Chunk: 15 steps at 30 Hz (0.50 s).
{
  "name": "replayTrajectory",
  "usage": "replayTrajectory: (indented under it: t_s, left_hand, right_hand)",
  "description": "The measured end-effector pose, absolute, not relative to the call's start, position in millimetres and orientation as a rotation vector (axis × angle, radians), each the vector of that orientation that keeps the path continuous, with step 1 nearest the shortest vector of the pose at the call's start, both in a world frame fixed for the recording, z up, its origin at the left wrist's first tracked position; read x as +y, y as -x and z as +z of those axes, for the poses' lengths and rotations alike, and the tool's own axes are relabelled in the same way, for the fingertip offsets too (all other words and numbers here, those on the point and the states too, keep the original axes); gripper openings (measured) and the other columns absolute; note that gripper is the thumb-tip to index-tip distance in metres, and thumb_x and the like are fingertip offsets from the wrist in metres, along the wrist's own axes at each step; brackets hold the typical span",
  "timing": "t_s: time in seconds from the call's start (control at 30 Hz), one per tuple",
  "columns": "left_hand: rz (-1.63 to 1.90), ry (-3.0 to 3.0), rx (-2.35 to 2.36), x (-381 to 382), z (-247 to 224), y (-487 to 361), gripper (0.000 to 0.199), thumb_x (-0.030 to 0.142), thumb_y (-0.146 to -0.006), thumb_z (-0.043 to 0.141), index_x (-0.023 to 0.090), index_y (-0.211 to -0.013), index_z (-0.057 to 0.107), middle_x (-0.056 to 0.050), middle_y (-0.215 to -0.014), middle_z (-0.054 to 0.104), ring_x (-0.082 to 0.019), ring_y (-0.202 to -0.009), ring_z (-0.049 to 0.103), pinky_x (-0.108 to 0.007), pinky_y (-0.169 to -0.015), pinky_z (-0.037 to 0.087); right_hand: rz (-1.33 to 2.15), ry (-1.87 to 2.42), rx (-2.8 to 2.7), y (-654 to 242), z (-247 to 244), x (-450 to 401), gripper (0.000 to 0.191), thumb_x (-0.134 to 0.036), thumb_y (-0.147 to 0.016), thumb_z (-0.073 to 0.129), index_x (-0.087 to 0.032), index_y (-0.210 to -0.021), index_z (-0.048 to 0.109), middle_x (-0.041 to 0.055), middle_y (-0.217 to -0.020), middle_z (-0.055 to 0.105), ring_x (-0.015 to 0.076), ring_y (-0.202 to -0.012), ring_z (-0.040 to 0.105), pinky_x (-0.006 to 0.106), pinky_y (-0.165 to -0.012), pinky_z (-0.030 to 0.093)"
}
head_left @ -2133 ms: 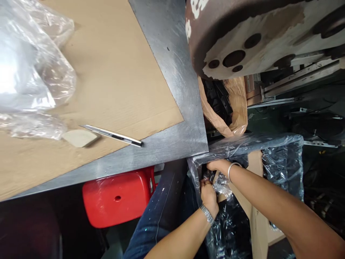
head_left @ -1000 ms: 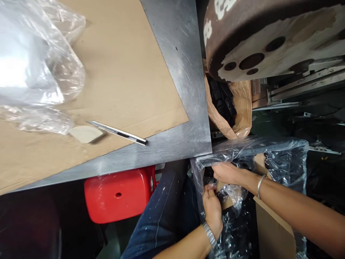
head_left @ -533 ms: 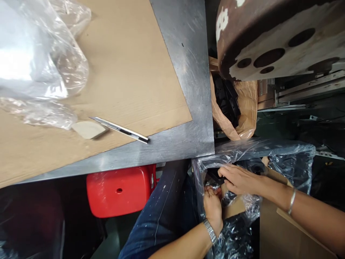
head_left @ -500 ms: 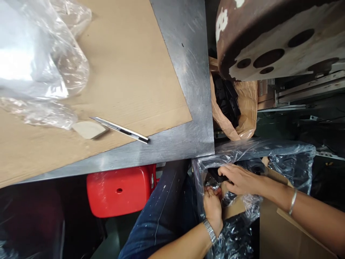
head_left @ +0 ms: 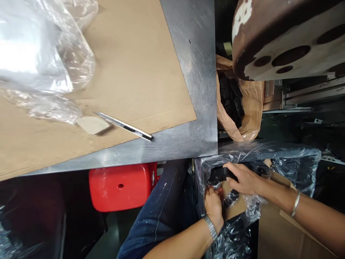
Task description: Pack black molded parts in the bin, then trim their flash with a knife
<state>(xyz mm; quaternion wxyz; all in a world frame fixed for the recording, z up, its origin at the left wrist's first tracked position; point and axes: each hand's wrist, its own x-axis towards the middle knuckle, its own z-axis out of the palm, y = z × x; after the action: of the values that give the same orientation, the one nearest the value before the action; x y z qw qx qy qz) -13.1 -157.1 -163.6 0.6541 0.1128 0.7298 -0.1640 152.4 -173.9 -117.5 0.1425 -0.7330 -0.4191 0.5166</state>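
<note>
Low in the frame, right of centre, two bare hands meet inside a cardboard box (head_left: 275,230) lined with a clear plastic bag (head_left: 293,158). The right hand (head_left: 246,180) reaches in from the right edge, forearm stretched leftward with a thin bangle at the wrist, palm down, fingers curled together around a black part (head_left: 219,174) that sits at the box's upper left corner, just under the corner of the metal table (head_left: 194,90). The left hand (head_left: 214,203) comes up from the bottom edge, a metal watch (head_left: 210,227) on its wrist, its fingers bunched and pinching crinkled plastic just below the black part. Left of the hands is a leg in dark jeans (head_left: 161,219), and further left a red stool (head_left: 122,187). On the table, a cardboard sheet (head_left: 129,75) holds a slim knife (head_left: 124,126) and loose plastic wrap (head_left: 40,61) in the upper left. A brown bag (head_left: 250,104) of dark pieces sits above the box.
</note>
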Motion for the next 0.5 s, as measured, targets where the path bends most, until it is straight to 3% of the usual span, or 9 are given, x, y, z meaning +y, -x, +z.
replayTrajectory:
  t_s: [0.27,0.5]
  left_hand:
    - [-0.372,-0.185,1.628,-149.2,-155.9,6.7,0.034,0.031,-0.089,0.030,0.015,-0.080,0.058,-0.012,-0.081,0.068,-0.021,-0.076,0.066,-0.033,-0.075,0.051]
    - [-0.368,-0.227,1.649,-149.5,-158.2,4.9,0.032,0.028,-0.088,0.033,0.016,-0.075,0.059,-0.010,-0.076,0.069,-0.021,-0.073,0.067,-0.034,-0.073,0.053]
  right_hand:
    - [1.390,2.092,-1.313,-154.9,-115.3,-177.0,0.015,-0.018,-0.073,0.040,-0.020,-0.089,0.042,0.0034,-0.075,0.055,0.0180,-0.068,0.052,0.029,-0.065,0.042]
    - [1.493,2.078,-1.430,-154.8,-117.3,-173.1,0.021,-0.015,-0.068,0.041,-0.020,-0.088,0.044,0.0028,-0.075,0.054,0.0177,-0.069,0.051,0.028,-0.066,0.040]
